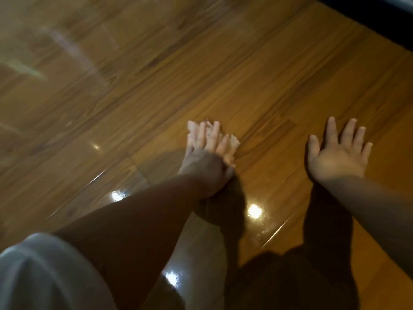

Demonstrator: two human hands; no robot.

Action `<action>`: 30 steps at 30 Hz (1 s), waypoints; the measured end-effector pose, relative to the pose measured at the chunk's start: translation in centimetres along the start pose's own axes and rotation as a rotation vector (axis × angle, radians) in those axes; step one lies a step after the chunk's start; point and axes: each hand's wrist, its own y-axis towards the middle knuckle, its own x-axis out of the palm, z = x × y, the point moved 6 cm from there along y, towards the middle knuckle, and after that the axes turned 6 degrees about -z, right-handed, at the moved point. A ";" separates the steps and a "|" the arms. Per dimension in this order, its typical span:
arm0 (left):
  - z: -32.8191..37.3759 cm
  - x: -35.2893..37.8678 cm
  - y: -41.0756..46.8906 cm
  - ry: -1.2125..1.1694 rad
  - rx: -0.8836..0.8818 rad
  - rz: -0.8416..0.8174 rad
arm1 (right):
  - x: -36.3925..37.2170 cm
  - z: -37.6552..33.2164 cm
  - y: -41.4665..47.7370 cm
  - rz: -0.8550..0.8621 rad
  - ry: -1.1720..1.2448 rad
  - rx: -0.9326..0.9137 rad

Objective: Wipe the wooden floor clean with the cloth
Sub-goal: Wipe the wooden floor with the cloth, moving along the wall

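Observation:
The glossy wooden floor (257,81) fills the head view, its planks running diagonally. My left hand (206,156) lies flat with straight fingers on a small pale crumpled cloth (232,146) and presses it onto the boards near the middle. Only the cloth's edges peek out past my fingers. My right hand (337,153) rests flat on the bare floor to the right, fingers spread, holding nothing.
A dark edge (384,21), perhaps furniture or a door frame, crosses the top right corner. Bright light reflections (254,210) shine on the wet-looking planks below my hands. My grey sleeve (40,271) fills the bottom left corner.

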 end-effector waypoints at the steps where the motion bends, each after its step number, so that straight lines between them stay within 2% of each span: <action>1: 0.4 0.2 0.1 0.035 0.091 0.033 | -0.1 -0.2 0.1 0.032 0.009 -0.014; 3: -0.8 0.2 -0.3 0.072 0.174 0.056 | -0.3 -0.4 0.2 0.065 0.021 -0.021; 4: -2.2 -0.1 -0.3 0.098 0.142 0.082 | -0.2 -0.2 0.3 0.077 0.016 -0.019; 6: -6.5 -1.4 0.5 0.127 -0.108 0.136 | 0.0 0.0 0.4 0.087 0.020 -0.012; 9: -11.3 -3.1 1.5 -0.007 -0.642 0.202 | 0.0 -0.2 0.4 0.102 0.013 0.003; 10: -10.8 -3.3 2.1 -0.080 -0.758 0.219 | 0.0 -0.1 0.5 0.100 0.014 0.007; 11: -9.6 -3.3 2.8 -0.116 -0.794 0.225 | 0.0 -0.1 0.5 0.099 0.016 0.006; 12: -7.3 -3.3 3.7 -0.094 -0.729 0.226 | 0.1 0.0 0.5 0.100 0.022 0.004; 13: -4.4 -3.0 4.4 -0.046 -0.579 0.230 | 0.1 -0.1 0.6 0.104 0.029 -0.002; 16: 6.6 -0.8 2.9 -0.061 0.104 0.199 | 0.4 0.1 0.6 0.112 0.031 -0.013; 18: 11.3 1.2 0.1 0.015 0.489 0.045 | 0.4 0.1 0.7 0.117 0.014 -0.011; 19: 11.5 1.8 -0.5 0.060 0.590 -0.016 | 0.5 0.1 0.9 0.113 0.002 -0.006; 20: 10.6 1.7 -0.5 0.088 0.613 -0.019 | 0.5 0.0 1.0 0.104 -0.011 -0.007; 21: 8.7 1.2 -0.2 0.087 0.549 0.006 | 0.5 0.0 1.0 0.089 -0.027 -0.005; 22: 6.0 0.4 0.3 0.086 0.412 0.025 | 0.3 0.1 0.9 0.074 -0.041 -0.004; 25: -5.1 -2.2 0.6 0.122 -0.240 0.058 | 0.3 -0.2 0.7 0.000 -0.055 -0.008; 26: -8.0 -3.0 -0.1 0.080 -0.409 0.043 | 0.3 -0.7 0.7 -0.029 -0.053 -0.010; 27: -9.0 -2.8 -0.2 0.011 -0.494 0.020 | 0.3 -0.3 0.9 -0.062 -0.053 -0.002; 30: -8.5 -2.7 0.7 -0.166 -0.553 0.037 | -0.3 0.5 1.7 -0.203 -0.023 -0.074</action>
